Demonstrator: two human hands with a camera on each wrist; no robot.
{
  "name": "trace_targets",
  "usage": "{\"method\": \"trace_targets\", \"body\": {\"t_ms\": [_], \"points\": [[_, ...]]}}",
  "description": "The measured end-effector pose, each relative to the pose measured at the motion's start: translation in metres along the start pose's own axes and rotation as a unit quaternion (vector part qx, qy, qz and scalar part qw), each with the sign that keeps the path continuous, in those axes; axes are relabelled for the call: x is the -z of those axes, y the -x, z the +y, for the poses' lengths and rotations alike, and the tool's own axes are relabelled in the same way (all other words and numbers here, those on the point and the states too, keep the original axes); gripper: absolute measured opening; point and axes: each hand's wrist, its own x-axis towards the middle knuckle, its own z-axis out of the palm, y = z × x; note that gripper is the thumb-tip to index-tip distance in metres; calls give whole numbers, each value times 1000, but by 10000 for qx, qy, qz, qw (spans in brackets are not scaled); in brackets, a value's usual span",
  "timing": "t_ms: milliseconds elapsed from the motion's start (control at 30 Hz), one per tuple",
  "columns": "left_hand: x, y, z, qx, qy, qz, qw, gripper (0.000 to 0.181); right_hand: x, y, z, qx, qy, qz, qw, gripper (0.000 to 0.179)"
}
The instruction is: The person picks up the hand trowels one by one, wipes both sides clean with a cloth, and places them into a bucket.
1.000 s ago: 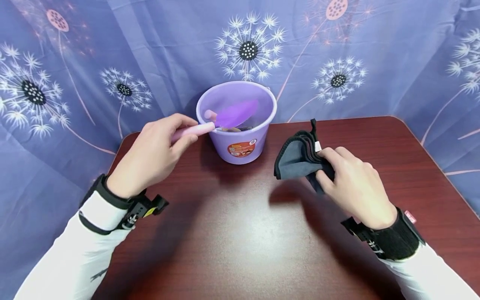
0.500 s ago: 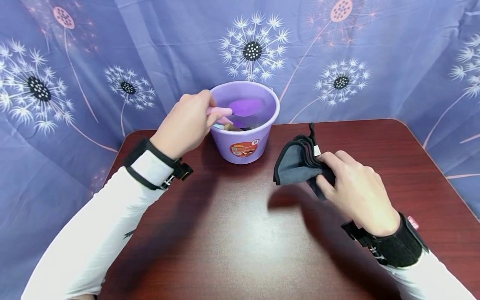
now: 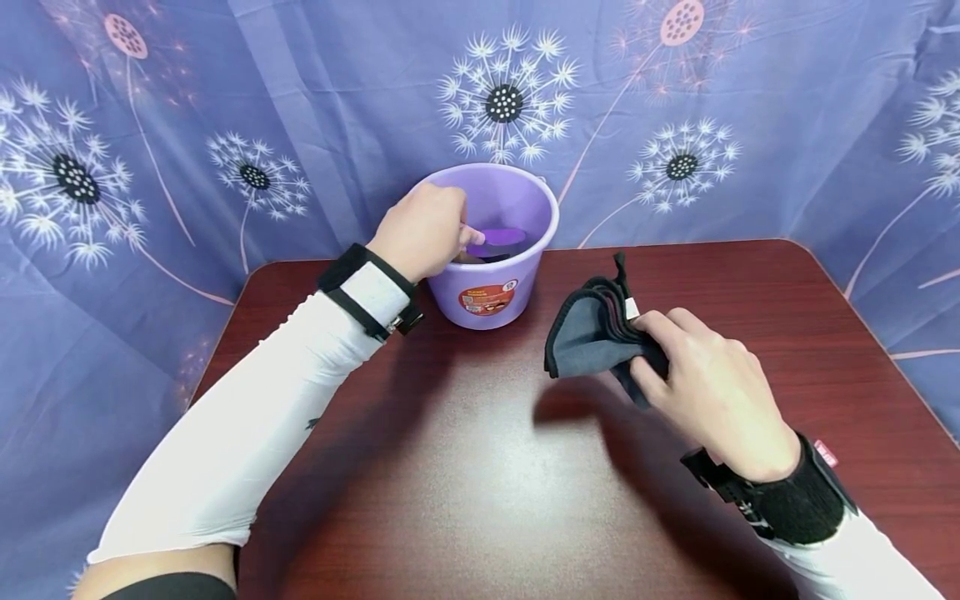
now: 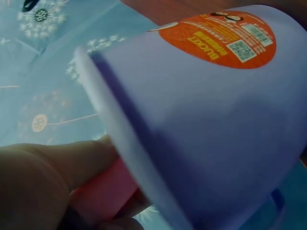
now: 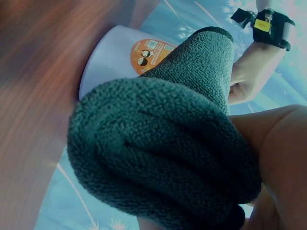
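My left hand (image 3: 426,229) reaches over the left rim of a lilac bucket (image 3: 480,292). It grips the pink handle (image 4: 108,191) of a trowel, seen between thumb and fingers in the left wrist view. A purple blade (image 3: 501,239) shows inside the bucket, just beyond the fingertips. On the right, my right hand (image 3: 708,387) pinches a folded dark grey cloth (image 3: 588,337) between thumb and fingers, held above the table. The cloth has black edging, a hanging loop and a white tag; its fuzzy side (image 5: 153,139) fills much of the right wrist view.
Darker items (image 3: 472,258) lie partly hidden inside the bucket, by its front wall. The bucket stands near the back edge of a reddish-brown wooden table (image 3: 487,467). A blue curtain (image 3: 360,100) with dandelion prints hangs close behind it.
My left hand has moved right and forward, carrying the trowel from above the bucket's left side down into it. The right hand and the cloth have stayed nearly in place.
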Motion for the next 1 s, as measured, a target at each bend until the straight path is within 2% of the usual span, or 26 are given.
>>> {"method": "trace_targets", "body": {"t_ms": [67,233,600,700,1000], "points": [[-4,-4,1,-89,-161,-19,9998,27,0,1,0,-4,2,-14,10000,28],[-10,-14,5,-52,-351,-138,9993,24,-2,2,0,12,-1,-50,10000,29],[-19,-27,14,344,-537,-408,9971,32,-3,2,0,107,24,-54,9999,29],[-20,-28,16,381,-551,-497,9965,34,-4,2,1,89,22,-49,9999,29],[-19,-24,17,156,-239,-624,9976,33,-5,1,3,21,39,-102,9999,29]]}}
